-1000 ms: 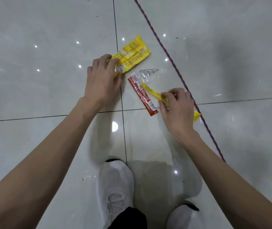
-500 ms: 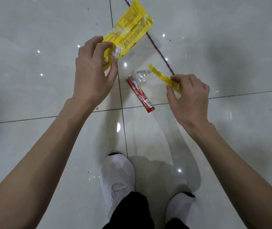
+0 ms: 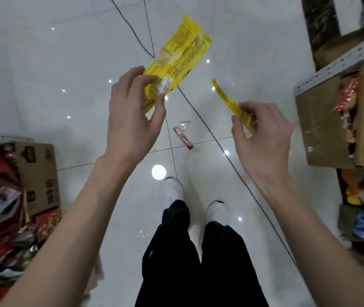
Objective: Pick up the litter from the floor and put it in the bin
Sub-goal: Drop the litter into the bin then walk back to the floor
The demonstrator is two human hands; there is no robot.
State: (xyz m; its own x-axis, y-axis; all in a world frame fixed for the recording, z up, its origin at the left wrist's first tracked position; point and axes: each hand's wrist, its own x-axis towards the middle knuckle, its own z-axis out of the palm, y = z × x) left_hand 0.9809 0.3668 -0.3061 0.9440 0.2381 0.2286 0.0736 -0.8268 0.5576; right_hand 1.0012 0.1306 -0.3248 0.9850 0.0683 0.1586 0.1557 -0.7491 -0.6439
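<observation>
Yellow crinkled plastic snack wrapper point(image 3: 181, 56) is pinched by its lower end in the left hand point(image 3: 132, 120), a narrow yellow plastic strip point(image 3: 232, 105) is pinched in the right hand point(image 3: 263, 134), and a thin red-and-clear sachet wrapper point(image 3: 182, 138) lies on the glossy white tiled floor point(image 3: 43, 74) beside a tile joint, probably light, limp and slippery, best nipped at one end.

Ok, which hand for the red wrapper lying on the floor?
Left, probably: the red wrapper lies nearer the left hand. Both hands are occupied, though: the left pinches the yellow packet, the right hand the yellow strip.
</observation>
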